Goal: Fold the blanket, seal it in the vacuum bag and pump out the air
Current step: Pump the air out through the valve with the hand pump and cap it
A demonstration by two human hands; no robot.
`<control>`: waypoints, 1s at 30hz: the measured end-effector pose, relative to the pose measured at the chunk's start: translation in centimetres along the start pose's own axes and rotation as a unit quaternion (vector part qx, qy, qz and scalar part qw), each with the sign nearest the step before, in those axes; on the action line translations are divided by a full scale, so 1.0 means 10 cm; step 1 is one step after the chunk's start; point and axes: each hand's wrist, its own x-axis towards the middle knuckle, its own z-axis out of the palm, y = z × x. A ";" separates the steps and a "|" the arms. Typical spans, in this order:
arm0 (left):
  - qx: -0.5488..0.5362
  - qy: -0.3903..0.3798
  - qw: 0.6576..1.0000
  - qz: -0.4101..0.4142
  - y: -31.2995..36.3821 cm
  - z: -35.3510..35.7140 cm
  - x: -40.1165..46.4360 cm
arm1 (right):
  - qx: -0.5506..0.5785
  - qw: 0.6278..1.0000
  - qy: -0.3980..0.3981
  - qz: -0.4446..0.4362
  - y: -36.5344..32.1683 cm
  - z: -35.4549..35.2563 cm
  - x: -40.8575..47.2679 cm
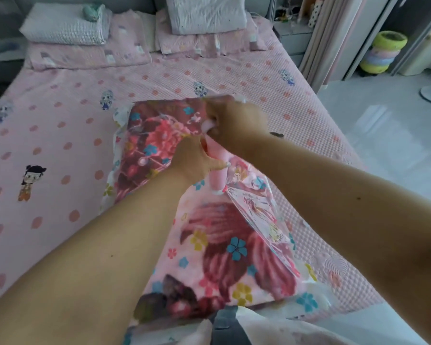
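On the pink bed (60,135), blanket (209,245) already inside vacuum bag (266,220). Upright pink hand pump (218,175) at centre: left hand (197,160) gripping its barrel, right hand (234,120) directly above, clenched on the handle.

We are in a home bedroom. A bed (60,150) under a pink quilted spread fills the view; pillows (67,28) lie stacked at its far end. A curtain (334,38) hangs far right, near coloured rings (381,52) stacked on a glossy tiled floor (396,125).
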 end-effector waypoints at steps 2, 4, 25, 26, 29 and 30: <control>-0.004 0.008 1.000 -0.002 0.02 -0.01 -0.03 | 0.020 1.000 -0.016 0.002 0.03 0.02 -0.02; -0.024 0.009 1.000 -0.010 0.02 -0.02 -0.03 | 0.069 0.995 0.071 -0.009 0.01 -0.08 0.09; 0.003 0.000 1.000 0.007 0.11 -0.16 -0.04 | 0.111 0.989 0.101 -0.007 -0.07 -0.28 0.16; -0.005 -0.001 1.000 -0.001 0.12 -0.17 -0.03 | 0.137 0.976 0.168 -0.015 -0.08 -0.39 0.26; 0.001 -0.006 1.000 0.002 0.11 -0.16 -0.02 | 0.132 0.973 0.189 -0.025 -0.11 -0.37 0.24; 0.008 -0.007 1.000 0.009 0.11 -0.15 -0.03 | 0.100 0.989 0.108 -0.015 -0.13 -0.24 0.14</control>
